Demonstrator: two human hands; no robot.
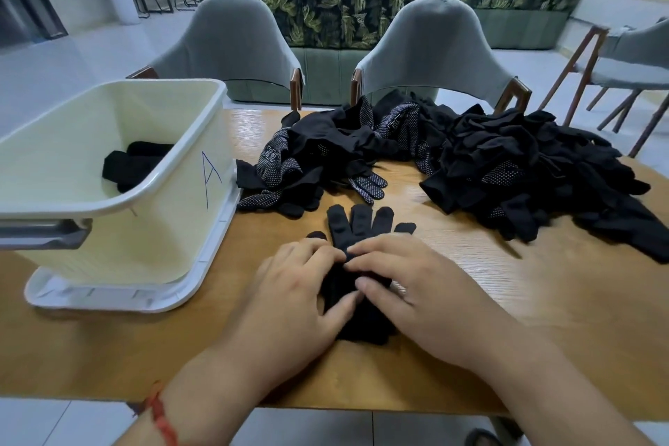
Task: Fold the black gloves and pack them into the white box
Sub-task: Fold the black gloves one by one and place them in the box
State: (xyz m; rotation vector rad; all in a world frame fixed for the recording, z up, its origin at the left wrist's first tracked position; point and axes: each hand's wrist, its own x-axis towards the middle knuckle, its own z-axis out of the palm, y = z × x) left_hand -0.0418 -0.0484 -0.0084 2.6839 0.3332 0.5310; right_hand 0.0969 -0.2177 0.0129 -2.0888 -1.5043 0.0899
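A black glove (362,224) lies flat on the wooden tabletop (543,319) at the near middle, its fingers pointing to the far side. Both hands rest on its palm and cuff: the left hand (297,286) and the right hand (409,286) lie palm down with fingers lightly bent, fingertips meeting over the middle of the glove and thumbs laid on the fabric. They press on it, and no fold of cloth shows between finger and thumb. A red cord (159,413) circles the left wrist. At the left stands the white box (163,192), marked with a blue letter A, with folded black gloves (134,163) inside against its near wall. Loose gloves lie in two heaps beyond the hands: one in the far middle (336,148), partly dotted white, and a larger one (525,170) at the right. Two grey chairs (231,43) stand at the far edge.
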